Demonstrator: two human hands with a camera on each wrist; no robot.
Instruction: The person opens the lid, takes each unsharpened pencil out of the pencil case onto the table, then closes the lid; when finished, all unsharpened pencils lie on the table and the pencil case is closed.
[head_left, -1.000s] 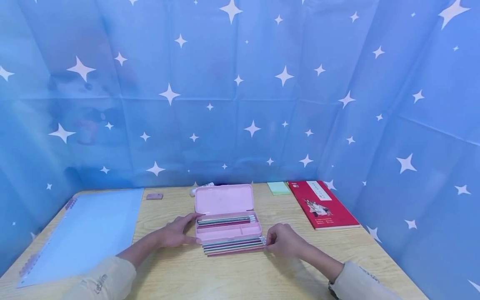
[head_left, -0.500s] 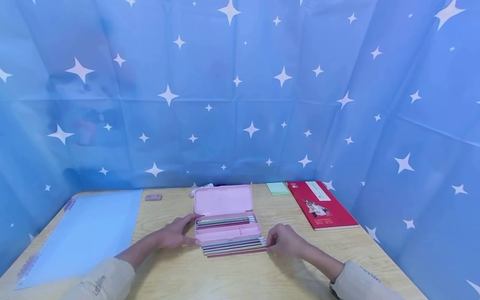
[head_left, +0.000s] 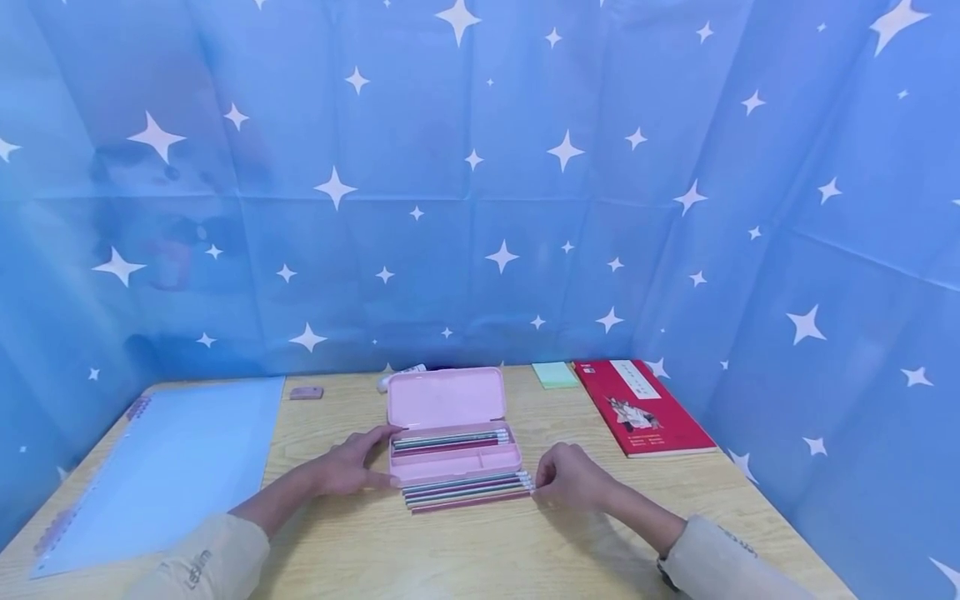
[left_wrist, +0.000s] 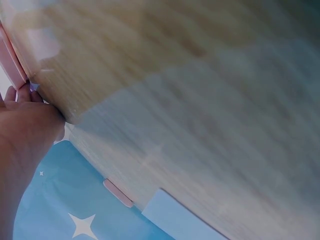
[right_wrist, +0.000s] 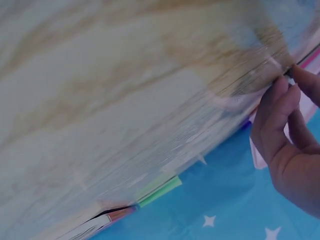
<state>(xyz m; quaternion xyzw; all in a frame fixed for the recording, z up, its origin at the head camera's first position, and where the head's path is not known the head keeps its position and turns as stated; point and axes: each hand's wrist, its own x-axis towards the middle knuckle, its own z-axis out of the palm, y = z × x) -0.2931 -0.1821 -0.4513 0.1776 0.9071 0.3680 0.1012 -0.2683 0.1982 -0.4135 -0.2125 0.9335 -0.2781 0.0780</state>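
Note:
An open pink pencil case (head_left: 455, 460) lies in the middle of the wooden table, lid (head_left: 446, 398) tipped back, with a few pencils (head_left: 450, 439) inside. Several more pencils (head_left: 465, 490) lie side by side on the table right in front of it. My left hand (head_left: 378, 457) rests against the case's left end, thumb and forefinger spread straight along it; the left wrist view shows the fingers (left_wrist: 22, 95) touching the pink case edge (left_wrist: 12, 60). My right hand (head_left: 536, 483) has curled fingers at the right ends of the loose pencils, and its fingertips (right_wrist: 285, 85) pinch a pencil end there.
A pale blue plastic folder (head_left: 172, 467) covers the table's left part. A small pink eraser (head_left: 307, 392) and a white object (head_left: 401, 377) lie near the back. Green sticky notes (head_left: 556, 375) and a red book (head_left: 645, 408) sit at the back right. Blue star-print cloth walls the table.
The loose pencils have been drawn slightly closer together, and my right hand has shifted a little at their ends. My left hand has stayed at the case.

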